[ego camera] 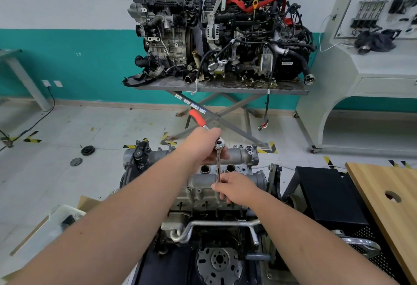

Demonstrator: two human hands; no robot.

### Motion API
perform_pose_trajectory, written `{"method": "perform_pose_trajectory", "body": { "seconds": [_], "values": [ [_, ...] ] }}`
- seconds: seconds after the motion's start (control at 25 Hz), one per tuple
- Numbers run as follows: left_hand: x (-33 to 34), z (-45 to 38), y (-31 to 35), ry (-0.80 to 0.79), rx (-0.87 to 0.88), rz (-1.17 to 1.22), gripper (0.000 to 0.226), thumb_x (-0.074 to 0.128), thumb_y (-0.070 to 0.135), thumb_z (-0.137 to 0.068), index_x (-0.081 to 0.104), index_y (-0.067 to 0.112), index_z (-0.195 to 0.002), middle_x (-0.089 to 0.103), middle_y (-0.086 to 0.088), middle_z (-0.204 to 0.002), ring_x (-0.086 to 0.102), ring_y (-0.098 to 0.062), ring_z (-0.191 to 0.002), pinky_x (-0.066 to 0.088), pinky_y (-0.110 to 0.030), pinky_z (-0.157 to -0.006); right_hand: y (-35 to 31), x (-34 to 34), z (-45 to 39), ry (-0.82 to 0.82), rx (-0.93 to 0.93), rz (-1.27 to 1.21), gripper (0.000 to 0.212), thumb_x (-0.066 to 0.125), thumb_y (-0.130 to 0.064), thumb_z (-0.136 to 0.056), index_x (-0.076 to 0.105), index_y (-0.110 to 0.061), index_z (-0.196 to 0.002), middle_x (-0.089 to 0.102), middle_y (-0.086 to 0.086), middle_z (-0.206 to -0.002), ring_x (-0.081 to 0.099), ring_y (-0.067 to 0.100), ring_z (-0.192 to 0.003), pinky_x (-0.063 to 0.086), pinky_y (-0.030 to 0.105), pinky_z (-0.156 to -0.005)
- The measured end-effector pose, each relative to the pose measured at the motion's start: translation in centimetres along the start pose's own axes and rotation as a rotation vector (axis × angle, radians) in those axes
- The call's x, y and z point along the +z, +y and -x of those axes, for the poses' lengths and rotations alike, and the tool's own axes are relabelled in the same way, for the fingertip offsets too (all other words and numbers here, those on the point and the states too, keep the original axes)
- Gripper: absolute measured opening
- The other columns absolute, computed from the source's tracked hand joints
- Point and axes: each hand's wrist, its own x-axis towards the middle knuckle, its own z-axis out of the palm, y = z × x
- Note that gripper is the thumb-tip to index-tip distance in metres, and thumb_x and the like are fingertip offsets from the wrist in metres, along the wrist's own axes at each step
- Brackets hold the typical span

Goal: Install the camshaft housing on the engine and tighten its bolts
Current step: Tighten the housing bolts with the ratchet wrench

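On top of the engine (pixel 216 212), at the centre of the view, the camshaft housing (pixel 225 181) is seated, with two open round bores visible between its two cast ridges. A ratchet wrench (pixel 217 147) with a red handle is set above the housing, its chrome extension bar (pixel 218 167) standing upright down onto the housing's near ridge. The ratchet is grasped at its head end by the left hand (pixel 204 143). The lower end of the extension bar is pinched by the fingers of the right hand (pixel 237 189). Beyond the housing, two further engines (pixel 216 32) are stood on a scissor-leg metal table (pixel 221 87). To the housing's right, a wooden board (pixel 388 194) with a round hole is observed.
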Motion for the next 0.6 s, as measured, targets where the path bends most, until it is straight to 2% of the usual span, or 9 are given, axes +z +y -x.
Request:
{"method": "perform_pose_trajectory", "body": {
  "seconds": [0.08, 0.16, 0.28, 0.36, 0.44, 0.52, 0.56, 0.6],
  "values": [
    [-0.2, 0.2, 1.4, -0.033, 0.020, -0.316, 0.022, 0.042, 0.020, -0.094, 0.059, 0.006, -0.091, 0.074, -0.001, -0.069, 0.069, -0.006, -0.056, 0.049, -0.028, -0.063, 0.0, -0.1, 0.0, -0.016, -0.013, 0.015, 0.025, 0.058, -0.046, -0.092, 0.067, -0.024, -0.085, 0.074, -0.008, -0.075, 0.067, 0.007, -0.062, 0.059, 0.036, -0.078],
    [-0.1, 0.4, 2.5, -0.052, 0.143, -0.672, 0.026, 0.041, 0.021, -0.097, 0.060, 0.010, -0.083, 0.072, 0.002, -0.066, 0.057, 0.001, -0.044, 0.040, -0.027, -0.055, -0.1, -0.1, 0.1, -0.020, -0.021, 0.027, 0.025, 0.058, -0.045, -0.092, 0.067, -0.024, -0.083, 0.074, -0.007, -0.075, 0.068, 0.009, -0.063, 0.059, 0.038, -0.078],
    [0.8, 1.0, 3.3, -0.070, 0.464, -1.242, 0.034, 0.035, 0.039, -0.105, 0.055, 0.016, -0.089, 0.058, 0.005, -0.075, 0.054, -0.012, -0.060, 0.042, -0.028, -0.057, -0.2, -0.1, 0.0, -0.005, -0.028, 0.062, 0.025, 0.057, -0.044, -0.093, 0.065, -0.026, -0.079, 0.074, -0.008, -0.074, 0.069, 0.013, -0.064, 0.059, 0.038, -0.077],
    [1.3, 1.3, 2.5, -0.106, 0.663, -1.516, 0.033, 0.035, 0.050, -0.104, 0.050, 0.023, -0.093, 0.053, 0.008, -0.077, 0.052, -0.012, -0.064, 0.045, -0.031, -0.061, -0.2, 0.0, 0.0, -0.006, -0.023, 0.070, 0.025, 0.056, -0.042, -0.093, 0.064, -0.025, -0.076, 0.074, -0.008, -0.073, 0.068, 0.013, -0.062, 0.058, 0.038, -0.076],
    [1.1, 1.4, 0.6, 0.039, 1.032, -1.568, 0.031, 0.048, 0.052, -0.097, 0.058, 0.025, -0.085, 0.046, 0.011, -0.073, 0.047, -0.013, -0.066, 0.040, -0.032, -0.067, -0.1, 0.0, -0.1, -0.009, -0.025, 0.071, 0.028, 0.056, -0.040, -0.093, 0.066, -0.023, -0.073, 0.073, -0.007, -0.071, 0.065, 0.009, -0.058, 0.058, 0.036, -0.071],
    [0.3, 1.2, -1.8, 0.335, 1.353, -1.395, 0.033, 0.064, 0.045, -0.089, 0.063, 0.021, -0.066, 0.051, 0.007, -0.070, 0.049, -0.018, -0.065, 0.042, -0.034, -0.067, -0.1, 0.0, -0.1, -0.004, -0.036, 0.057, 0.030, 0.057, -0.039, -0.092, 0.066, -0.021, -0.069, 0.072, -0.007, -0.069, 0.062, 0.005, -0.053, 0.056, 0.029, -0.061],
    [0.1, 0.8, -2.9, 0.460, 1.398, -1.250, 0.040, 0.062, 0.046, -0.089, 0.063, 0.018, -0.061, 0.057, 0.003, -0.072, 0.054, -0.020, -0.068, 0.045, -0.036, -0.067, 0.0, 0.1, -0.1, 0.000, -0.044, 0.038, 0.031, 0.058, -0.039, -0.091, 0.065, -0.019, -0.069, 0.071, -0.005, -0.068, 0.060, 0.004, -0.051, 0.054, 0.026, -0.058],
    [0.1, 0.4, -3.6, 0.505, 1.355, -1.104, 0.046, 0.057, 0.049, -0.090, 0.063, 0.014, -0.061, 0.061, 0.000, -0.077, 0.058, -0.023, -0.073, 0.047, -0.038, -0.068, 0.0, 0.2, -0.2, 0.004, -0.054, 0.016, 0.030, 0.058, -0.039, -0.091, 0.064, -0.018, -0.071, 0.071, -0.003, -0.068, 0.060, 0.004, -0.050, 0.053, 0.025, -0.057]
  ]
}}
